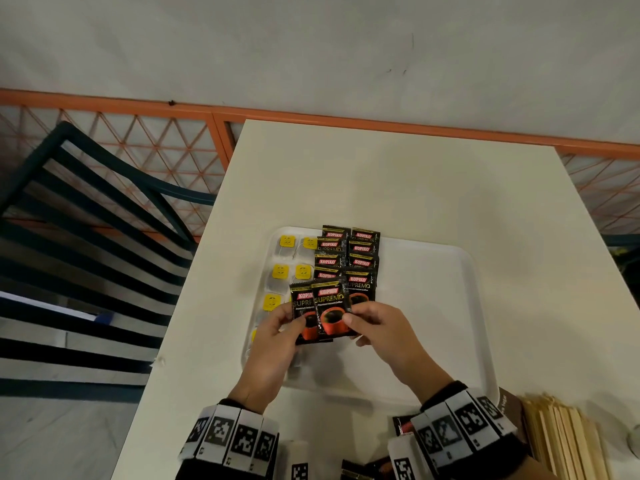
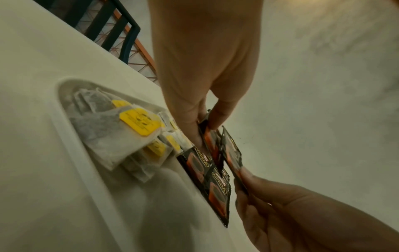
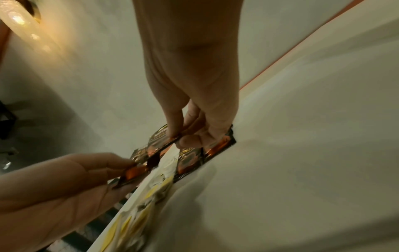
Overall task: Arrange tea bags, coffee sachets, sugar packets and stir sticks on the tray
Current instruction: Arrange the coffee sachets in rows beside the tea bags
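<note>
while thumbs pinch, both hands (image 1: pixel 277 337) hover.

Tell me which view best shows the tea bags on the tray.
The head view: the tea bags lie in two columns along the tray's left side, yellow tags up. The left wrist view shows them close but foreshortened; the right wrist view shows only blurred yellow tags.

Black coffee sachets (image 1: pixel 347 258) overlap in 2 columns beside yellow-tagged tea bags (image 1: pixel 281 271) on the white tray (image 1: pixel 433 306).
</note>
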Action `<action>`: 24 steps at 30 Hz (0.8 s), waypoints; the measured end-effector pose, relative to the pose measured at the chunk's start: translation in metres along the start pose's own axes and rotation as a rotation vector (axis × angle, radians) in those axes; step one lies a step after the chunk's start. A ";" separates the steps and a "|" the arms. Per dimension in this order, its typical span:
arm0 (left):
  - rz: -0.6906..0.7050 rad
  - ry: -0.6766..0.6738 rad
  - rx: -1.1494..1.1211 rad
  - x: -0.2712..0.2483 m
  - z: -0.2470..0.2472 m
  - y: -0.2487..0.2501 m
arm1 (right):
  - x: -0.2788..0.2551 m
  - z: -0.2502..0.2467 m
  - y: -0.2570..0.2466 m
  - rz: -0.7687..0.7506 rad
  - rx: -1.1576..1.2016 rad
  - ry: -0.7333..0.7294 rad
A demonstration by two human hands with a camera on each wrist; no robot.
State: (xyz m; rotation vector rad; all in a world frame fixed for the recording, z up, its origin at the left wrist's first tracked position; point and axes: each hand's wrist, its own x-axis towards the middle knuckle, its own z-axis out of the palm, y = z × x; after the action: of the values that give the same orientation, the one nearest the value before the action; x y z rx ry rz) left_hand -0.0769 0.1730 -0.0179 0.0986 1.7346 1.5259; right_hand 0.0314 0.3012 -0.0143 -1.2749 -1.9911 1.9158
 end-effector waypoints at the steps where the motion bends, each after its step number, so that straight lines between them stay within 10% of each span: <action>1: 0.028 0.015 0.044 0.002 0.001 0.002 | 0.000 -0.004 0.000 0.015 0.011 0.026; 24: 0.319 0.192 0.752 0.043 0.020 -0.003 | 0.020 -0.021 0.023 0.085 -0.145 0.311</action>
State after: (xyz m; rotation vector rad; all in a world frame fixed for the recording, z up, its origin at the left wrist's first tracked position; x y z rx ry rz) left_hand -0.0930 0.2112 -0.0411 0.6517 2.4621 1.0281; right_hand 0.0417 0.3267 -0.0394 -1.6045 -1.9690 1.5117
